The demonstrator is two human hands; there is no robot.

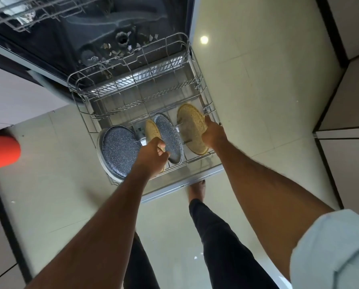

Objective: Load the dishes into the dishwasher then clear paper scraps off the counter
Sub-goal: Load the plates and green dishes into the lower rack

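The dishwasher's lower rack (86, 119) is pulled out over the open door (185, 184). Standing on edge in it are a large speckled blue plate (118, 150) at the left, a tan plate (151, 129), a second speckled blue plate (169, 137) and a larger tan plate (190, 127) at the right. My left hand (151, 155) grips the near edge of the smaller tan plate, between the two blue plates. My right hand (213, 133) holds the right rim of the larger tan plate.
Paper scraps (116, 52) lie on the dishwasher tub floor around the spray arm. The upper rack (28, 15) sticks out at top left. A red object (1, 151) shows at the left edge. My foot (197, 189) stands by the door on pale tiles; cabinets (345, 142) line the right.
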